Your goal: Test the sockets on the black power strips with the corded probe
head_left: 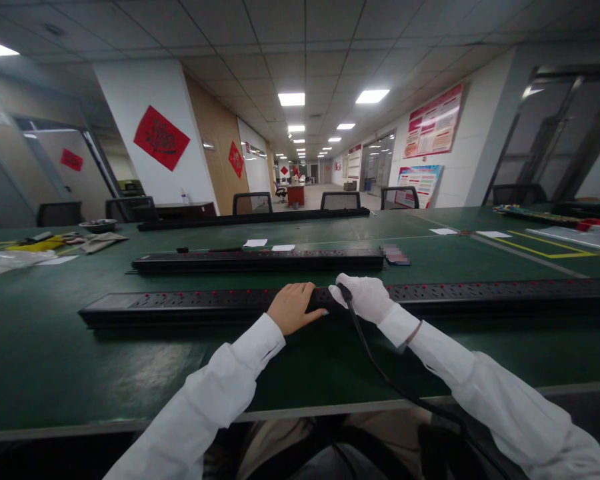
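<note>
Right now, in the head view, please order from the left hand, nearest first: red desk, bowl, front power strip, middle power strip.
1. Front power strip: under the left hand.
2. Middle power strip: just beyond the front one.
3. Bowl: far left.
4. Red desk: far background.

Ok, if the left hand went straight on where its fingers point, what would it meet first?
Probably the middle black power strip, beyond the near strip the left hand touches; the gloved right hand sits close, and depth is unclear.

Ceiling lights glow white amid overall dimness.
</note>
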A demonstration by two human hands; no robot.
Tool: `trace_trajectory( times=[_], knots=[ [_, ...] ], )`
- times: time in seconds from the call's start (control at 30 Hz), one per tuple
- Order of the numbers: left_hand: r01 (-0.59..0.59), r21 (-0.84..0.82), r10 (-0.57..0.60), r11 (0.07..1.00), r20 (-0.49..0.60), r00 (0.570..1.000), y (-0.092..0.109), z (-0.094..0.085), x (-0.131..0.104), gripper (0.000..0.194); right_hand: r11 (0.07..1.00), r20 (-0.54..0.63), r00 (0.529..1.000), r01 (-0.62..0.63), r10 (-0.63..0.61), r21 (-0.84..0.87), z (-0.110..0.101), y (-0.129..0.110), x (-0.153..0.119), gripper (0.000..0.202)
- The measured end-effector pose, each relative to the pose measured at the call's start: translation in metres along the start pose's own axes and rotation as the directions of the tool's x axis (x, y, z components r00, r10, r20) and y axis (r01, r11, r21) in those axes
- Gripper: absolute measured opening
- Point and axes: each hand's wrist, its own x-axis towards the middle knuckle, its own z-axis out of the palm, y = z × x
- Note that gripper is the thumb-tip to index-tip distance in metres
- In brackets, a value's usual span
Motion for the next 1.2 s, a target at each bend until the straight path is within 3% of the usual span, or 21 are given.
trace_trajectory(
  times=[0.83,1.03,1.2],
  knots=[
    [0.019,0.013,-0.019,1.000,0.018,1.000,0.000,-0.001,0.000,0.053,1.000,-0.005,1.000,0.005,-0.005,-0.012,-0.002,-0.001,0.000,0.041],
    [0.029,0.032,-0.028,0.999,-0.025,0.999,-0.004,0.001,-0.001,0.064,1.000,-0.002,1.000,0.008,-0.008,0.008,-0.001,0.000,0.000,0.041],
    [0.132,0.094,-0.124,0.987,-0.087,0.988,-0.014,-0.001,-0.003,0.077,1.000,-0.029,1.000,0.012,-0.012,0.002,0.002,0.001,0.000,0.040]
  ],
)
